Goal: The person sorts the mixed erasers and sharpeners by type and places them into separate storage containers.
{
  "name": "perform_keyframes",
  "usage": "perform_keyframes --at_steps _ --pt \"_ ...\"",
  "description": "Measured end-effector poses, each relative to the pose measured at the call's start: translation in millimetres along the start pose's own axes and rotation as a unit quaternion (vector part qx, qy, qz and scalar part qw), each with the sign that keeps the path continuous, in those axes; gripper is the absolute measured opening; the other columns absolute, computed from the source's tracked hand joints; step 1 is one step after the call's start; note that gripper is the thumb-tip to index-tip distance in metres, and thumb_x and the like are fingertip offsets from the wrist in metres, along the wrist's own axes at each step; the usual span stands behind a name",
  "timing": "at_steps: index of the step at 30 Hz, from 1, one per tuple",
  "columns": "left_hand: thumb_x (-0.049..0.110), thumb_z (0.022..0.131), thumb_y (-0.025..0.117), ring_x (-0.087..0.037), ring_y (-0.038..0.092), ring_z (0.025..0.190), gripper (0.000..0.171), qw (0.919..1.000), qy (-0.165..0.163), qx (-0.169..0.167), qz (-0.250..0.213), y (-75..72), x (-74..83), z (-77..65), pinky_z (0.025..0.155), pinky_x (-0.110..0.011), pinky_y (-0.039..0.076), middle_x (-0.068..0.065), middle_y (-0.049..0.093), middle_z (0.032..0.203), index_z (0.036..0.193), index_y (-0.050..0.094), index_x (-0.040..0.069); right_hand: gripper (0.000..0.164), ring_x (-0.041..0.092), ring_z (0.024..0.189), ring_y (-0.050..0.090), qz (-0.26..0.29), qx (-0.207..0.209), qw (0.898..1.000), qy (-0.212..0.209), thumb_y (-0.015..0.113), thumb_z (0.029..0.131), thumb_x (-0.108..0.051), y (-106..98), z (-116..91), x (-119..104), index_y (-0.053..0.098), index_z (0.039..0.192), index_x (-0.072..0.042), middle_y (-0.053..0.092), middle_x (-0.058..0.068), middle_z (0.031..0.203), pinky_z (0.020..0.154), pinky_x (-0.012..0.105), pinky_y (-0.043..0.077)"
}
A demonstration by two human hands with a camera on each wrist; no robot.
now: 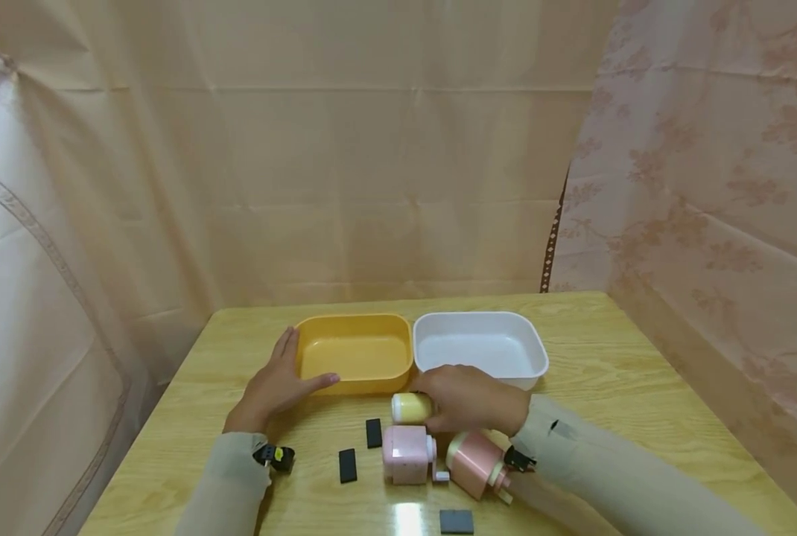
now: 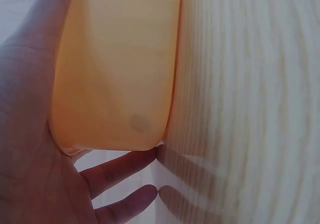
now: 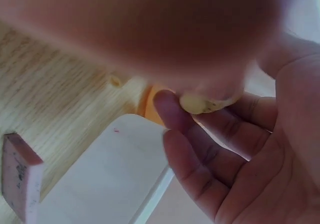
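Observation:
My left hand (image 1: 274,387) holds the left end of a yellow plastic box (image 1: 357,385), thumb over the front rim. In the left wrist view its fingers (image 2: 120,173) reach round the box's outside corner. My right hand (image 1: 472,400), palm down, grips a pale yellow cylinder with a white end (image 1: 410,409) in front of the gap between the boxes. The hand covers the cylinder's right part. Just below it lie a light pink crank pencil sharpener (image 1: 407,454) and a darker pink one (image 1: 474,463), tilted and partly behind the right wrist.
A white plastic box (image 1: 480,316) stands right of the yellow one. Dark flat blocks (image 1: 348,465) lie on the wooden table (image 1: 318,506), and a dark grey one (image 1: 456,522) is nearer the front edge. The right wrist view shows a pinkish block (image 3: 21,176) with dark marks.

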State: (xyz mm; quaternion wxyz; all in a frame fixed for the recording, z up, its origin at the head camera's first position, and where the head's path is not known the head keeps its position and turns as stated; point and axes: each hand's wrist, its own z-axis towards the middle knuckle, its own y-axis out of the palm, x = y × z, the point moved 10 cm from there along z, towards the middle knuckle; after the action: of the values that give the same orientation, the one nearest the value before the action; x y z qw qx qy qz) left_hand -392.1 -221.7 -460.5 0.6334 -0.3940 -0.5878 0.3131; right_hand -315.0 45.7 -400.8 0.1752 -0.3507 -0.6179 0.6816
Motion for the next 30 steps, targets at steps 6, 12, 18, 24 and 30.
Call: perform_keyframes --at_steps 6,12,18,24,30 --pt "0.093 0.072 0.060 -0.051 0.027 0.152 0.139 1.0000 0.004 0.005 -0.002 -0.4 -3.8 -1.1 0.108 -0.072 0.039 -0.008 -0.010 0.175 0.167 -0.008 0.017 0.024 0.003 0.075 0.057 -0.009 0.006 1.000 -0.012 0.081 0.084 -0.026 1.9 1.7 -1.8 0.070 0.105 -0.025 0.063 -0.016 0.087 0.069 0.026 0.050" --pt "0.093 0.071 0.060 -0.050 0.027 0.153 0.138 0.9999 0.003 0.006 -0.010 -1.3 -2.5 -0.5 0.109 -0.072 0.038 -0.005 -0.010 0.175 0.167 -0.006 0.019 0.023 0.005 0.075 0.057 0.000 0.008 1.000 -0.011 0.081 0.082 -0.025 -4.3 0.5 0.8 0.069 0.102 -0.026 0.061 -0.016 0.084 0.069 0.026 0.049" --pt "0.092 0.072 0.061 -0.051 0.031 0.150 0.137 1.0000 0.002 0.003 -0.008 1.9 -4.6 0.2 0.107 -0.071 0.040 -0.006 -0.008 0.175 0.167 -0.006 0.019 0.026 0.006 0.073 0.056 -0.002 0.022 1.000 -0.018 0.080 0.081 -0.022 -15.8 0.0 0.0 0.070 0.105 -0.022 0.063 -0.014 0.086 0.067 0.026 0.048" --pt "0.093 0.072 0.060 -0.050 0.032 0.150 0.138 1.0000 0.001 0.000 -0.007 4.2 -6.6 -0.5 0.105 -0.069 0.043 -0.006 -0.009 0.175 0.167 -0.007 0.020 0.031 0.005 0.080 0.058 -0.025 0.035 0.999 -0.032 0.080 0.085 -0.022 -26.0 1.3 -3.1 0.073 0.114 -0.022 0.068 -0.014 0.097 0.074 0.027 0.051" --pt "0.093 0.071 0.060 -0.050 0.035 0.149 0.137 1.0000 0.003 0.004 -0.008 1.7 -5.2 1.3 0.104 -0.070 0.044 -0.004 -0.009 0.175 0.168 -0.005 0.022 0.025 0.005 0.077 0.055 -0.054 0.044 0.997 -0.030 0.081 0.087 -0.031 -35.3 2.9 -3.6 0.070 0.107 -0.021 0.064 -0.014 0.093 0.070 0.028 0.050"
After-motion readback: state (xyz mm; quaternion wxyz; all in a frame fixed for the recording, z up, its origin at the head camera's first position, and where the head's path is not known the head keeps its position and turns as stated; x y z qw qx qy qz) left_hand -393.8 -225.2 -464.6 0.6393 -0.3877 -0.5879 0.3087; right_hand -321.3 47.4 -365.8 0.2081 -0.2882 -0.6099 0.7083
